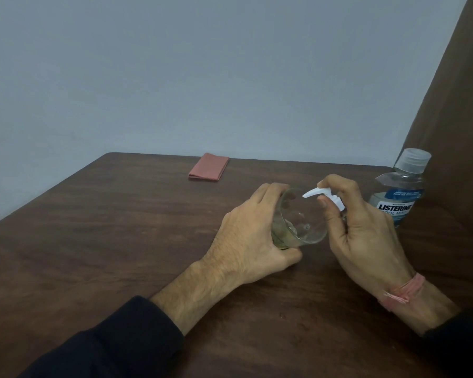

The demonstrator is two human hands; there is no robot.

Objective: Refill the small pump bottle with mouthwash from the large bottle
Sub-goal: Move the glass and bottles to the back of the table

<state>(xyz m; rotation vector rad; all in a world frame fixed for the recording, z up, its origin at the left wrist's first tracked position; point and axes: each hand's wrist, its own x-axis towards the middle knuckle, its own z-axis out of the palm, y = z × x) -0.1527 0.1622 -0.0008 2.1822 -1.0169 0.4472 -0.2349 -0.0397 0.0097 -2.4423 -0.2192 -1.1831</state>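
Note:
The small clear pump bottle [302,222] stands on the brown table [120,241], a little yellowish liquid at its bottom. My left hand [246,230] wraps around its left side. My right hand [366,222] pinches the white pump head [322,196] at the bottle's top right with thumb and fingers; I cannot tell whether the pump is screwed on or lifted free. The large mouthwash bottle [402,186], clear with a blue label and a clear cap on, stands upright just behind my right hand at the table's right edge.
A folded pink cloth [208,167] lies near the table's far edge. A brown upholstered surface [453,132] rises at the right, beside the large bottle. A grey wall stands behind the table.

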